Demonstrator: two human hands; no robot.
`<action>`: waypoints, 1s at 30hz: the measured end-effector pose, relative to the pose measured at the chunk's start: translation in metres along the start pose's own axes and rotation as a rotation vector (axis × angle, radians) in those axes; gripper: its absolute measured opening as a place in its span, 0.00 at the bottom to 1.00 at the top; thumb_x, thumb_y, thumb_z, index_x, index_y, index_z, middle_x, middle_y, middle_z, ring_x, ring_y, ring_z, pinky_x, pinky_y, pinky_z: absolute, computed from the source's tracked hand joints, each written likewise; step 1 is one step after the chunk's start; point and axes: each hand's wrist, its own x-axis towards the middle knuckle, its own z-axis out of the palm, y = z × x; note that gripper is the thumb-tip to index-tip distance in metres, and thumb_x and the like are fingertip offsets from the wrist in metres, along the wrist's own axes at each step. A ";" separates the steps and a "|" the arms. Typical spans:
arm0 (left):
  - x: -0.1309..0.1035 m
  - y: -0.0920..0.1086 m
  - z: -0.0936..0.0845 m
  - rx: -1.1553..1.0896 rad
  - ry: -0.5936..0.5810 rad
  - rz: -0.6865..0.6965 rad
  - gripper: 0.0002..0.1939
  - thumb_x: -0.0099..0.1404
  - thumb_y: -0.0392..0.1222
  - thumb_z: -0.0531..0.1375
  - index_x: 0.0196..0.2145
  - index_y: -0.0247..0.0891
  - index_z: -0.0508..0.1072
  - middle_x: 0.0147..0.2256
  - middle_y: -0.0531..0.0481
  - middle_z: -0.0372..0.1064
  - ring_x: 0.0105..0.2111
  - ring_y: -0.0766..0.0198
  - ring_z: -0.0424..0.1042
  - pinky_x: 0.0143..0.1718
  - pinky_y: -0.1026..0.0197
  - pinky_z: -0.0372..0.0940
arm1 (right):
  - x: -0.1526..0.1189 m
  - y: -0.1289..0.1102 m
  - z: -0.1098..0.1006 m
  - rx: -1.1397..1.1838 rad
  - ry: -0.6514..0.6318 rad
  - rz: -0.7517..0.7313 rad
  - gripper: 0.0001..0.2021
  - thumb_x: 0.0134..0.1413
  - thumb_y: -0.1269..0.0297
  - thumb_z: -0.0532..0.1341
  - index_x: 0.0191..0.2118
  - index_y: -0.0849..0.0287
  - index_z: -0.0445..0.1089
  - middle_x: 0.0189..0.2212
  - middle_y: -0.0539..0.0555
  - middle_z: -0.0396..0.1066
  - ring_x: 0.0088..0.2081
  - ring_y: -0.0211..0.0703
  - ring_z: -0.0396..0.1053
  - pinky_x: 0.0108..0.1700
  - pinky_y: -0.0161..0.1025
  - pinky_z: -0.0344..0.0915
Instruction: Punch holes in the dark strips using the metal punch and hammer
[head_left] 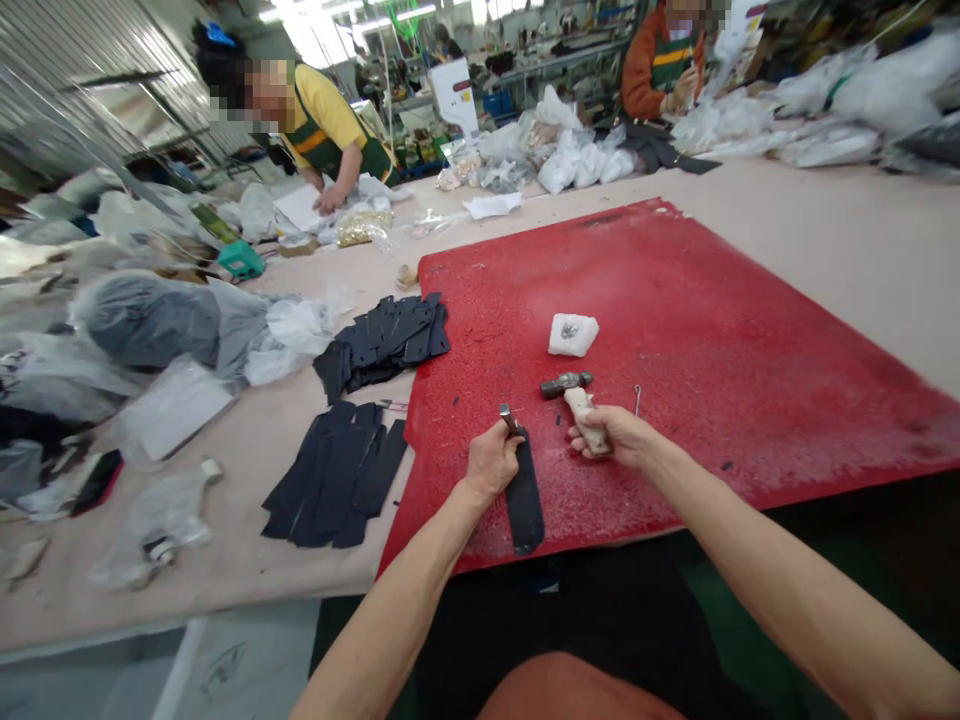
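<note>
- Hammer [579, 402] in the right hand [607, 432], seen from the head camera: the fingers wrap its pale handle, the metal head pointing away from the wearer over the red mat [675, 330].
- Left hand [493, 457] grips a short metal tool [505, 411] at the far end of a dark strip [526, 505], which lies on the mat just right of that hand. Fingers hide the tool's lower tip, so contact with the strip cannot be told.
- Step in hand appears to be placing the tool on the strip; a blow from here would call for a steady tool and fingers clear of the hammer.
- White block [572, 347] sits beyond both hands; a thin looped pin [638, 402] lies just beyond the right wrist.
- Stacked dark strips [330, 475] lie left of the left hand, a pile of dark pieces [386, 340] beyond them.
</note>
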 end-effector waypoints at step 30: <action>-0.002 0.007 -0.006 0.142 -0.025 0.005 0.02 0.63 0.36 0.59 0.34 0.41 0.72 0.30 0.50 0.74 0.32 0.60 0.74 0.34 0.62 0.63 | -0.159 -0.104 0.026 -0.998 0.338 -1.370 0.29 0.63 0.67 0.50 0.68 0.47 0.48 0.34 0.54 0.75 0.22 0.39 0.69 0.25 0.35 0.69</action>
